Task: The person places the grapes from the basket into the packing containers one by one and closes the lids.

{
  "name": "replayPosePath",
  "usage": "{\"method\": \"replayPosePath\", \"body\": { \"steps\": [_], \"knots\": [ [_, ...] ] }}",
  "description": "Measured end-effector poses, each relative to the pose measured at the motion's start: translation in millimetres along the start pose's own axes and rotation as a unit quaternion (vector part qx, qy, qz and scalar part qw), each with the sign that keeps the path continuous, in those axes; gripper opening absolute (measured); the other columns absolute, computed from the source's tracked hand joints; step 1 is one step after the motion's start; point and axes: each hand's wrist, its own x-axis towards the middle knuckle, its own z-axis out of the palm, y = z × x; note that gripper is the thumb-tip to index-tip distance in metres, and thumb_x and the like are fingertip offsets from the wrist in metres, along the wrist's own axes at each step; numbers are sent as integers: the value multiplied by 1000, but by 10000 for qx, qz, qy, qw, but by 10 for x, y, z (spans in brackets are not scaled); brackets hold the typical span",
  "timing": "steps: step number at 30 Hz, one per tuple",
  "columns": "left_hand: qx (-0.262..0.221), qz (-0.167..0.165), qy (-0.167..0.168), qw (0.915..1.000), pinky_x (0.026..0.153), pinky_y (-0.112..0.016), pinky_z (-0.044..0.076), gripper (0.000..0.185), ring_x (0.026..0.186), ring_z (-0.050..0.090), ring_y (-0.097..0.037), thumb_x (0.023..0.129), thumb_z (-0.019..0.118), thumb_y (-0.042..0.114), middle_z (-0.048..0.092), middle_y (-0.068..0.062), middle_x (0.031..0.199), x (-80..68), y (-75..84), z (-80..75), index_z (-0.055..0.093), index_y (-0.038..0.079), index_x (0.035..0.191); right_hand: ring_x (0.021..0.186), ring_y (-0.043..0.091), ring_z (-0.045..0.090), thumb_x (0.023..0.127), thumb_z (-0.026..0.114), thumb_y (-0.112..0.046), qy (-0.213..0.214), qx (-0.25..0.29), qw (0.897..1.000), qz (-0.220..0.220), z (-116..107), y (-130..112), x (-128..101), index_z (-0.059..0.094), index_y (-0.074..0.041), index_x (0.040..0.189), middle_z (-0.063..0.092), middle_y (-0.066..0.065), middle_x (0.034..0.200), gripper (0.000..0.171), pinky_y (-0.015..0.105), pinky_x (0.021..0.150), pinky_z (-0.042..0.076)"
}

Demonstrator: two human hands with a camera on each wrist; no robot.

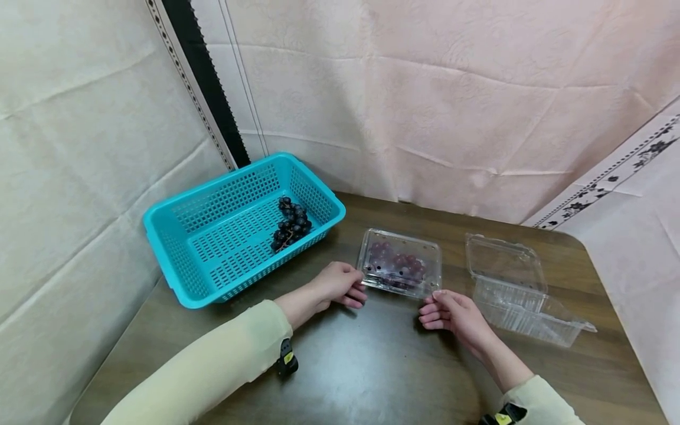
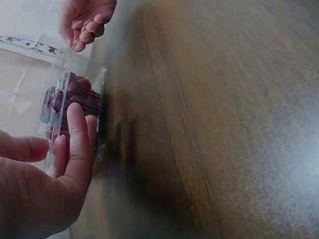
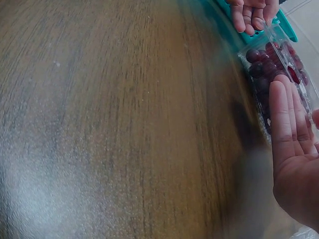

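Closed clamshell box [image 1: 401, 263]: clear plastic, lid down, red grapes [image 1: 399, 264] inside; it sits flat on the table [image 1: 361, 366], mid-table, between the two hands.
Left hand [image 1: 336, 285]: at the box's near left corner, fingers loosely curled with the tips against the box edge; in the left wrist view the fingers [image 2: 75, 144] lie straight along the box's side wall, thumb on its other face.
Right hand [image 1: 451, 313]: at the box's near right corner, fingers lightly bent, fingertips touching or just short of the edge; I cannot tell which.
Open clamshell box [image 1: 523, 292]: empty, lid thrown back, just right of the closed one, with a narrow gap between them.
Basket [image 1: 175, 236]: teal, slotted, at the table's far left corner, partly over the left edge; dark grapes [image 1: 291, 223] lie in its right end.
Open room: a broad bare stretch of table in front of the hands, toward the person.
Edges: draped cloth walls stand close behind and on both sides; the table's right corner is rounded.
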Motion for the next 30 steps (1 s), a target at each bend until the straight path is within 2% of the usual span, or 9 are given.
{"method": "replayPosePath", "body": {
  "steps": [12,24,30],
  "knots": [
    [-122,28,-95,9999,72,-37,66,21,93,79,-27,110,54,12,72,-24,118,-2,-25,-5,66,-5,116,89,19,78,118,40,-25,74,78,9999,34,5,-7,-2,57,11,121,78,6,98,39,37,84,65],
    [-176,-25,-21,9998,74,-37,66,27,100,78,-32,112,55,15,72,-23,119,-6,-38,-27,66,-5,125,92,20,78,117,44,-34,77,67,9999,83,7,-38,-4,58,10,125,78,8,101,46,38,87,65],
    [-154,-75,-3,9999,75,-37,66,27,99,78,-30,112,55,16,72,-23,119,-15,-10,-30,66,-4,125,92,20,78,117,43,-34,176,30,9998,90,22,-52,10,56,11,128,77,9,102,48,38,87,65]
  ]
}}
